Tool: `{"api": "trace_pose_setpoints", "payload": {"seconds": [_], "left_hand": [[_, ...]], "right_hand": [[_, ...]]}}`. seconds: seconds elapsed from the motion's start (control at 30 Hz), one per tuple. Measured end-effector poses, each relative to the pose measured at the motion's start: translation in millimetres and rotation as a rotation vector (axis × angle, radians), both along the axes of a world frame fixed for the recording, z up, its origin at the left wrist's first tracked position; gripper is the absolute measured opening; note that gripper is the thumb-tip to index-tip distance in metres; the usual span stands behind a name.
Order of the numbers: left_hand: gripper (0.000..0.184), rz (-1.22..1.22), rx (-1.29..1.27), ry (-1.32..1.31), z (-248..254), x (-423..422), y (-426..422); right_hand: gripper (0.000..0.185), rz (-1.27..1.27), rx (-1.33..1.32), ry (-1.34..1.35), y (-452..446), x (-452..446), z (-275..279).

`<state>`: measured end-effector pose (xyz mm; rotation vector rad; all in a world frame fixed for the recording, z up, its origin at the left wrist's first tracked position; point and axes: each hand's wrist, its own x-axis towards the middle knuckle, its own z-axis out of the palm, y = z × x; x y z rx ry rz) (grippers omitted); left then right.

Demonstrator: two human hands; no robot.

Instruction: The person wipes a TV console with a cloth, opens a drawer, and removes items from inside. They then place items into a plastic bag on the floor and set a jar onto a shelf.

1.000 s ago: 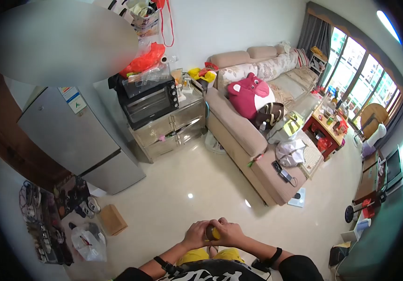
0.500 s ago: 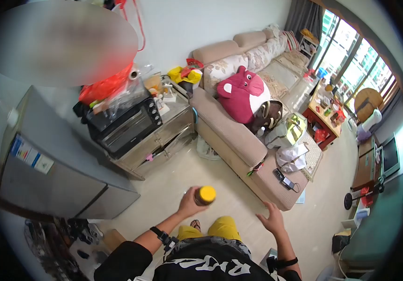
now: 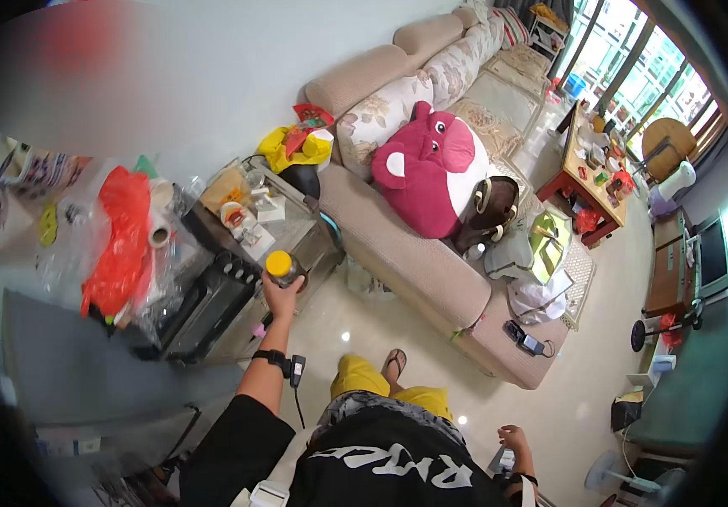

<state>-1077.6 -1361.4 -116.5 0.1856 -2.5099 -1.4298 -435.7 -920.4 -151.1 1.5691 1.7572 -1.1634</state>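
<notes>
My left hand [image 3: 282,297] is closed around a jar [image 3: 294,278] with a yellow lid [image 3: 278,264] and dark contents. It holds the jar upright in front of the cabinet top [image 3: 300,226], close to the black toaster oven [image 3: 203,308]. On that top are a small round container with a red and white label [image 3: 233,215] and some white boxes [image 3: 270,208]. My right hand [image 3: 513,438] hangs low at my right side, loosely bent, with nothing visible in it.
A sofa [image 3: 406,245] runs along the wall, bearing a big magenta plush toy [image 3: 423,173], bags and a black handheld device [image 3: 523,340]. Red and clear plastic bags [image 3: 119,245] lie on the oven. A grey fridge [image 3: 59,355] stands at left, a low wooden table [image 3: 562,182] farther off.
I have stepped nearer to the cabinet and the view has shifted. My left hand has carried the jar forward and left toward the cabinet top. My right hand has dropped to my side.
</notes>
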Motion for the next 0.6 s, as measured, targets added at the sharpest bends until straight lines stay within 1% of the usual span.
{"api": "trace_pose_setpoints", "payload": {"seconds": [0.03,0.07,0.1,0.13,0.2,0.23,0.3,0.33,0.37,0.4,0.47,0.5,0.53,0.57,0.6], "left_hand": [[0.089,0.031,0.02,-0.005,-16.8,-28.9,-2.8],[0.088,0.061,0.041,-0.011,-15.0,-50.7,2.8],[0.087,0.075,0.058,-0.083,-14.0,-68.1,7.2],[0.087,0.058,0.061,-0.092,-24.0,-86.7,12.3],[0.085,0.199,0.098,-0.083,-54.2,-127.3,17.5],[0.087,0.239,0.036,-0.143,-73.2,-147.2,16.3],[0.09,0.282,-0.07,-0.065,-107.7,-172.6,16.6],[0.092,0.3,-0.137,-0.019,-124.6,-183.6,14.7],[0.094,0.3,-0.121,-0.055,-129.6,-190.3,14.4],[0.097,0.3,-0.107,-0.092,-134.5,-196.9,12.7],[0.098,0.283,-0.155,-0.14,-143.4,-208.0,11.3],[0.098,0.284,-0.1,-0.116,-147.2,-212.7,9.5],[0.098,0.287,-0.045,-0.092,-150.8,-217.4,9.7],[0.098,0.288,-0.041,-0.111,-143.2,-220.2,12.8],[0.098,0.285,-0.039,-0.116,-137.3,-222.3,16.3]], "right_hand": [[0.036,-0.118,0.039,0.108,1.1,-8.5,2.8],[0.036,-0.129,0.043,0.098,-2.1,-22.4,14.4],[0.033,-0.269,0.065,0.164,-2.8,-34.9,29.1],[0.03,-0.412,0.088,0.23,-8.2,-48.2,43.6],[0.028,-0.463,0.134,0.227,-17.0,-39.3,45.7],[0.027,-0.494,0.175,0.226,-29.1,-30.1,46.5],[0.026,-0.537,0.149,0.125,-60.1,-24.3,63.8],[0.026,-0.536,0.058,-0.006,-73.7,-26.4,73.0],[0.027,-0.533,-0.038,-0.137,-88.2,-35.5,86.2],[0.027,-0.546,-0.035,-0.142,-100.9,-43.6,98.9],[0.033,-0.61,-0.106,-0.241,-122.6,-51.7,117.3],[0.033,-0.62,-0.103,-0.249,-127.1,-57.2,121.7],[0.034,-0.668,-0.109,-0.177,-127.8,-34.2,110.9],[0.036,-0.714,-0.113,-0.103,-130.2,-22.2,106.3],[0.036,-0.718,-0.109,-0.106,-131.2,-27.0,107.3]]}}
